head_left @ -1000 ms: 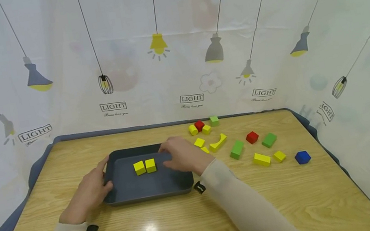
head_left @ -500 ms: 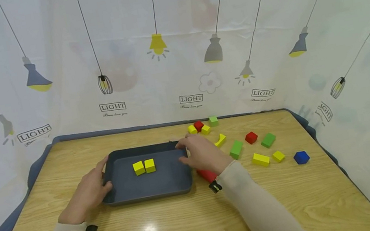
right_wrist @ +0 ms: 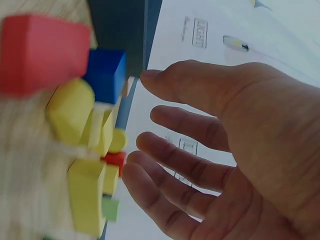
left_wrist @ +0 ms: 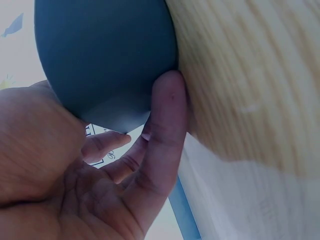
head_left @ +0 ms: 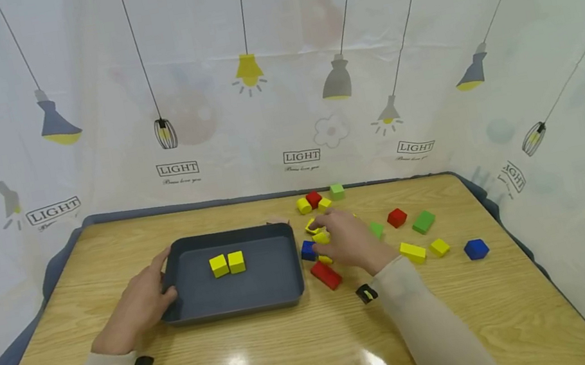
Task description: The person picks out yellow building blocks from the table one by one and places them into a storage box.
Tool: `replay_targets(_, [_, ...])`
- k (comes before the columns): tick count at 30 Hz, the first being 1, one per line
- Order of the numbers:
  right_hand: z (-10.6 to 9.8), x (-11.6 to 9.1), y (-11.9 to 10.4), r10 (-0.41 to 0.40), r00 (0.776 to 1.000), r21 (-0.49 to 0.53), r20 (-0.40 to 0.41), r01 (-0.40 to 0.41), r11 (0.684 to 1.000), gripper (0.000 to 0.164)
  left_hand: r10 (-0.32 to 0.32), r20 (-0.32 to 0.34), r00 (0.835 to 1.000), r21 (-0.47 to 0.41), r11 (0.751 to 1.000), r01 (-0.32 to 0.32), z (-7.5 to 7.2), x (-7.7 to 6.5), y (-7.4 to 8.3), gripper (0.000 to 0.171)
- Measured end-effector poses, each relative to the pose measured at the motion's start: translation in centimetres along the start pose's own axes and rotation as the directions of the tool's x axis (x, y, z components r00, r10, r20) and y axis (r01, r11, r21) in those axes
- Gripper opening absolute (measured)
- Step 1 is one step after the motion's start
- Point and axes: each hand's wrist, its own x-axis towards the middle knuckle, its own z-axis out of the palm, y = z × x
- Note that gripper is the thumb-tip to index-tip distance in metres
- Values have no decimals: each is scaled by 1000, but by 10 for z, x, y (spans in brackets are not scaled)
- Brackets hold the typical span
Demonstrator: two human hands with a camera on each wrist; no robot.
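A dark grey tray (head_left: 268, 278) lies on the table with two yellow cubes (head_left: 227, 264) side by side in it. My left hand (head_left: 136, 304) holds its left end; the left wrist view has a fingertip (left_wrist: 169, 92) against the tray wall, low by the table. My right hand (head_left: 352, 240) hovers over the blocks right of the tray, holding nothing, fingers loosely spread. Around it are a blue block (head_left: 308, 250), a red block (head_left: 326, 275) and several yellow blocks (right_wrist: 70, 112). The hand partly covers some of these in the head view.
Farther right lie a red block (head_left: 396, 217), a green block (head_left: 423, 222), a yellow block (head_left: 413, 252), a small yellow cube (head_left: 440, 247) and a blue block (head_left: 476, 249). Another red block (head_left: 314, 199) sits by the back edge. A printed curtain (head_left: 232, 173) hangs behind the table.
My right hand has moved right, from over the tray to over the loose blocks, uncovering the red and blue blocks beside the tray. The left hand stays at the tray.
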Motion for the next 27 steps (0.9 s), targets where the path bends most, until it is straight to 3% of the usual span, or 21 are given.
replay_targets(13, [-3,-13,43,96,994,25,-43,-95,995,47,0,4,1000,3,1000,0,0,1,-3,85])
replay_targets(20, [-2,-12,54,155,984,-27,-93,-158,987,57,-18,11,1000,-2,1000,18,0,1,0,85])
replay_targets(27, [4,-12,59,194,977,-51,-86,-199,979,73,-41,22,999,0,999,41,0,2,0,86])
